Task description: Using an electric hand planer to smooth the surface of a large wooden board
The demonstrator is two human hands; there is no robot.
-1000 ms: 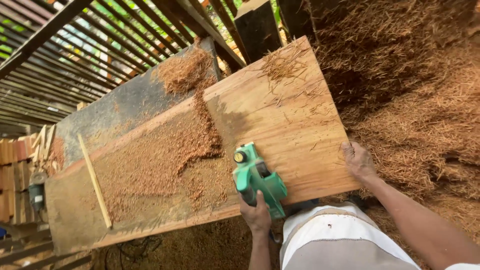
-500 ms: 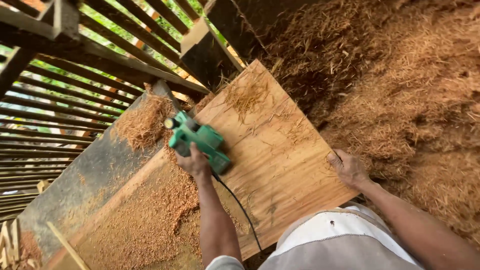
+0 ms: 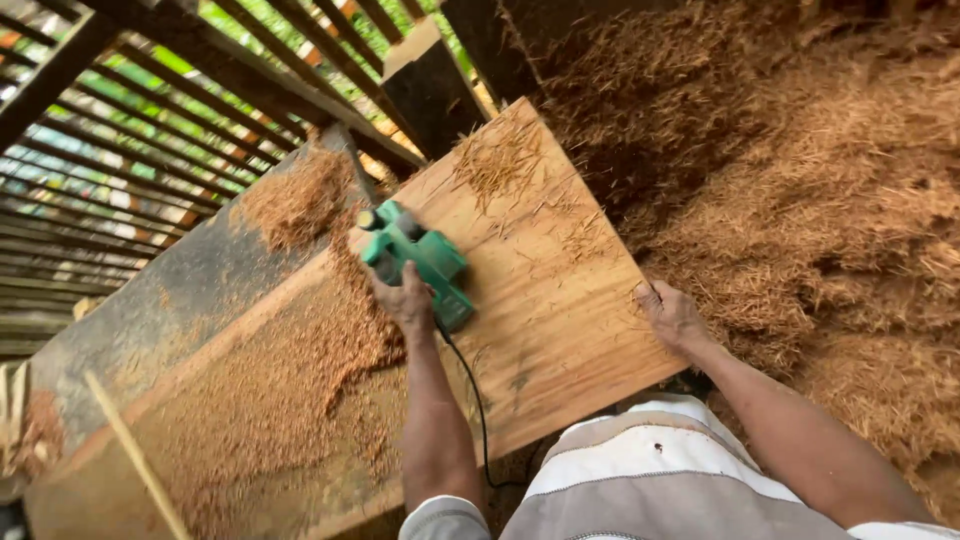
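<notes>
Our left hand (image 3: 405,298) grips the green electric planer (image 3: 420,262), which sits on the wooden board (image 3: 545,300) near its far end; our right hand (image 3: 672,315) lies open, pressing the board's right edge.

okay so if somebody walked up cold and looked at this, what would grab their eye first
The bright green power planer stands out first, gripped by the left hand near the middle of a wide wooden board. The right hand rests on the board's right edge. Reddish wood shavings heap high along the right side.
</notes>
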